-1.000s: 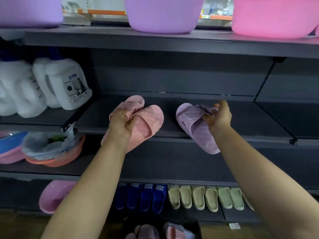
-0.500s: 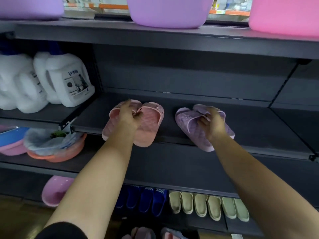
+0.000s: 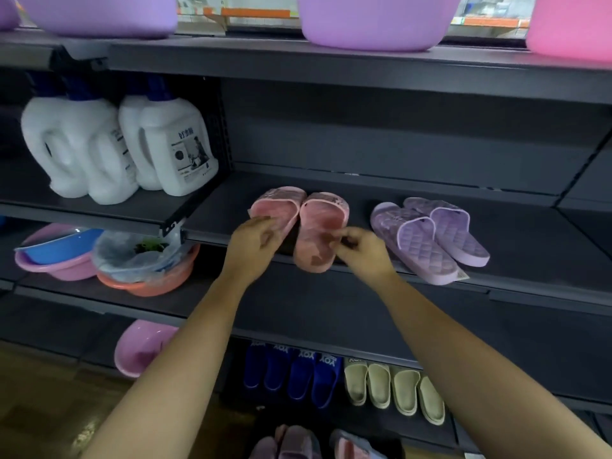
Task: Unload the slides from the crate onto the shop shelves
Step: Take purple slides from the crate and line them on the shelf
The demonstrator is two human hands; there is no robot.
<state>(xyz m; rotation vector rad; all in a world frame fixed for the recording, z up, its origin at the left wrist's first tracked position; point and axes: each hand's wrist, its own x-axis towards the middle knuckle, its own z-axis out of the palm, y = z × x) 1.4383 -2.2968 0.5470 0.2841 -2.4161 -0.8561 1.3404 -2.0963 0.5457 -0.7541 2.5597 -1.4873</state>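
Note:
A pair of pink slides lies on the dark middle shelf (image 3: 516, 240), heels toward me. My left hand (image 3: 253, 246) grips the heel end of the left pink slide (image 3: 278, 207). My right hand (image 3: 362, 250) pinches the outer edge of the right pink slide (image 3: 323, 226), whose heel hangs over the shelf's front lip. A pair of purple quilted slides (image 3: 430, 236) rests free on the same shelf just to the right. At the bottom edge, more slides (image 3: 298, 443) show in the dark crate (image 3: 394, 447).
White detergent jugs (image 3: 172, 144) stand on the shelf to the left. Basins (image 3: 374, 18) line the top shelf, and stacked basins (image 3: 145, 273) sit lower left. Blue slides (image 3: 291, 376) and beige slides (image 3: 394, 389) fill the bottom shelf.
My right hand let go of the purple slides, now lying on the shelf, and moved left to the right pink slide. The pink pair now lies flat, side by side.

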